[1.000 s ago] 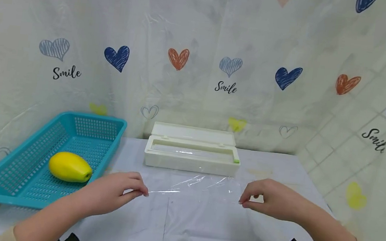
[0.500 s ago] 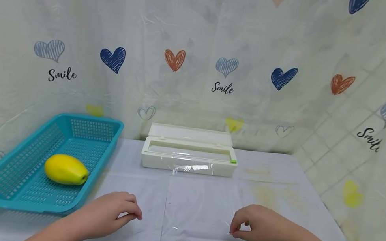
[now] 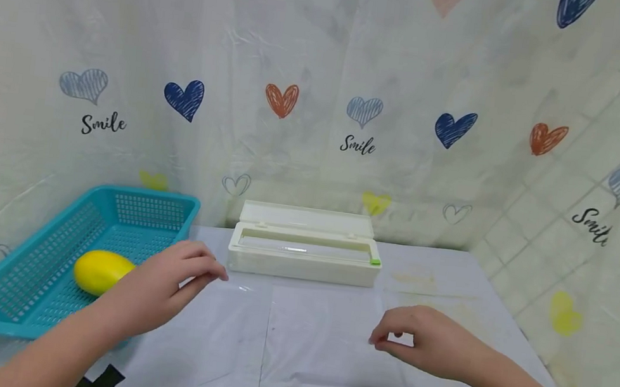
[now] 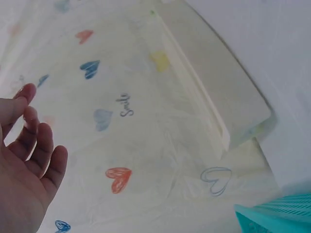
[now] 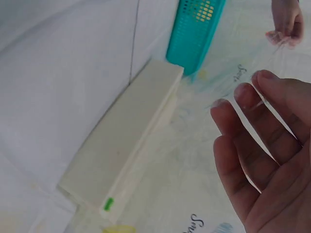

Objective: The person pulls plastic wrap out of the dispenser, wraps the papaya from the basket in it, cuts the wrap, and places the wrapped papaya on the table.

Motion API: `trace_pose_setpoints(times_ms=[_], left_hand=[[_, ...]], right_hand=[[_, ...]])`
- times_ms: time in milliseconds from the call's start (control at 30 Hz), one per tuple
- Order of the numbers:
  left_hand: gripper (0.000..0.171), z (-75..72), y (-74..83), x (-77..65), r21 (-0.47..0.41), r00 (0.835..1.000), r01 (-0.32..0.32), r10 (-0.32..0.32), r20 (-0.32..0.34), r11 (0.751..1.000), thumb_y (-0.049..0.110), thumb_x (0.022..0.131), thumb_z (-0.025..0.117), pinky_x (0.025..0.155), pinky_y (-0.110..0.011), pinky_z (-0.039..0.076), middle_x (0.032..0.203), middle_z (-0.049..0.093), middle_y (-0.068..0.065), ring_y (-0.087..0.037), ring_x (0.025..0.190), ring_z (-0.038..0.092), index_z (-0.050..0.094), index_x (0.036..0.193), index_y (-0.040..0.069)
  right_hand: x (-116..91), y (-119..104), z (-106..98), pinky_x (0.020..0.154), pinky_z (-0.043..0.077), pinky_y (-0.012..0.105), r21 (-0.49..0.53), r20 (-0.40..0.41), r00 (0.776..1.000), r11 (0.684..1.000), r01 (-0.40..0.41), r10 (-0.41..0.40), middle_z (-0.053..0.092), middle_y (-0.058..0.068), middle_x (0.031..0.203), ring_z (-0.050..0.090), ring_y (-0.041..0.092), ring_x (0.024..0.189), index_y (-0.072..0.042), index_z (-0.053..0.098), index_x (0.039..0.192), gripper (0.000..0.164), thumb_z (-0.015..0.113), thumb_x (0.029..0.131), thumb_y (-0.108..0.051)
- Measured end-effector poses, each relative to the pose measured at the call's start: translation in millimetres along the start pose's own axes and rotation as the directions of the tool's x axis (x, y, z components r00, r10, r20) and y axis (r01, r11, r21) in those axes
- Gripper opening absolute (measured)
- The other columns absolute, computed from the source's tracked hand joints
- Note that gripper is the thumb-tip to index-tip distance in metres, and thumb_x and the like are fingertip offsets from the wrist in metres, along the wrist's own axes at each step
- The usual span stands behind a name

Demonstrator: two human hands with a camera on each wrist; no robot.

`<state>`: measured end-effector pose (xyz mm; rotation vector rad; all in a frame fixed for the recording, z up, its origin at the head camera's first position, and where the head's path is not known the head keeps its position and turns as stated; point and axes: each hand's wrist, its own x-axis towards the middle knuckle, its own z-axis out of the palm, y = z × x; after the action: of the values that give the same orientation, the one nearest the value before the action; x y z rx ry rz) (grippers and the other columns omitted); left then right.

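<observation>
Facing the white-covered table [image 3: 288, 382], I have the blue basket [image 3: 126, 190] on my left and, beyond my hands, the white box [image 3: 301, 267] lying crosswise with its lid raised. A sheet of clear film [image 3: 244, 288], faint but for a few glints, hangs between my hands on the near side of the box, its length running from one to the other. My left hand [image 3: 172, 284] and right hand [image 3: 415, 341] each pinch it, the left closer to basket and box. The yellow fruit [image 3: 99, 271] sits in the basket, partly hidden by my left arm.
</observation>
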<state>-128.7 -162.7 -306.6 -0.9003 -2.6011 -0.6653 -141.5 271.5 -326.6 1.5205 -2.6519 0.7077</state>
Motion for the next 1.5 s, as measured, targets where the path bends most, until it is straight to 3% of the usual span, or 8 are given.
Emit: trace_pose_setpoints(times_ms=[100,233,367,500,933,1133,1267,1500], left_hand=[[0.022,-6.9,2.1,7.6,0.014,0.999,0.013,-0.012,-0.04,1.0,0.006,0.092,0.069,0.077,-0.026,0.055,0.099,0.06,0.016,-0.005,0.094,0.053,0.074,0.104,0.023],[0.025,-8.1,3.4,6.1,0.023,0.998,-0.048,0.049,-0.037,0.999,0.005,0.09,0.071,0.074,-0.023,0.053,0.096,0.06,0.018,-0.003,0.093,0.052,0.075,0.104,0.025],[0.027,-0.9,2.7,-3.5,0.021,0.996,-0.084,0.084,0.023,0.996,0.007,0.09,0.072,0.072,-0.022,0.05,0.092,0.057,0.024,-0.001,0.088,0.049,0.073,0.106,0.029],[0.024,10.6,1.9,-15.3,-0.002,0.99,-0.031,0.031,0.137,1.0,0.015,0.093,0.071,0.073,-0.022,0.049,0.09,0.055,0.027,0.0,0.088,0.049,0.07,0.111,0.031],[0.012,61.7,-4.1,-44.8,-0.023,0.937,-0.106,0.108,0.332,0.994,0.024,0.087,0.077,0.078,-0.027,0.047,0.095,0.051,0.022,-0.005,0.091,0.048,0.072,0.085,0.034],[0.01,89.6,-6.6,-39.8,0.022,0.875,-0.13,0.104,0.473,0.991,0.024,0.086,0.078,0.076,-0.026,0.045,0.085,0.052,0.022,-0.003,0.084,0.047,0.072,0.082,0.031],[0.012,103.6,-10.4,-41.8,0.051,0.866,-0.188,0.141,0.48,0.981,0.022,0.083,0.079,0.071,-0.024,0.044,0.079,0.054,0.02,-0.001,0.077,0.046,0.071,0.079,0.03],[0.012,120.2,-16.3,-43.8,0.046,0.845,-0.156,0.109,0.523,0.987,0.02,0.083,0.079,0.069,-0.024,0.045,0.074,0.049,0.022,0.002,0.068,0.044,0.071,0.077,0.027]], right_hand=[[4,-1,-13,0.07,0.051,0.02,-0.028,-0.102,0.994,0.999,0.024,-0.027,0.067,-0.02,0.097,0.062,-0.001,0.084,-0.031,0.069,0.103,0.029,0.074,0.088,-0.007],[4,-3,-27,0.071,0.051,0.019,-0.045,-0.161,0.986,0.998,0.043,-0.05,0.067,-0.018,0.097,0.062,0.002,0.085,-0.03,0.069,0.103,0.035,0.076,0.084,-0.001],[-2,-7,-33,0.072,0.051,0.02,-0.043,-0.101,0.995,0.999,0.006,-0.01,0.065,-0.022,0.097,0.061,0.0,0.085,-0.034,0.068,0.102,0.032,0.074,0.088,-0.006],[-9,-8,-28,0.072,0.052,0.022,-0.048,-0.033,0.999,0.999,0.003,-0.005,0.064,-0.025,0.097,0.061,-0.002,0.085,-0.036,0.067,0.099,0.027,0.073,0.091,-0.011],[-22,2,20,0.069,0.047,0.016,-0.107,0.152,0.988,0.994,-0.011,0.028,0.054,-0.022,0.095,0.053,-0.005,0.082,-0.034,0.073,0.092,0.016,0.076,0.088,-0.018],[-28,16,49,0.068,0.042,0.009,-0.179,0.178,0.984,0.983,0.04,-0.008,0.053,-0.023,0.088,0.051,-0.006,0.081,-0.03,0.076,0.088,0.014,0.08,0.082,-0.018],[-29,22,62,0.068,0.043,0.009,-0.174,0.212,0.977,0.985,0.017,0.021,0.055,-0.024,0.084,0.053,-0.007,0.08,-0.029,0.076,0.088,0.012,0.079,0.083,-0.018],[-30,33,82,0.066,0.04,0.007,-0.175,0.227,0.974,0.984,0.028,0.013,0.055,-0.023,0.081,0.051,-0.007,0.077,-0.027,0.077,0.088,0.011,0.079,0.083,-0.017]])
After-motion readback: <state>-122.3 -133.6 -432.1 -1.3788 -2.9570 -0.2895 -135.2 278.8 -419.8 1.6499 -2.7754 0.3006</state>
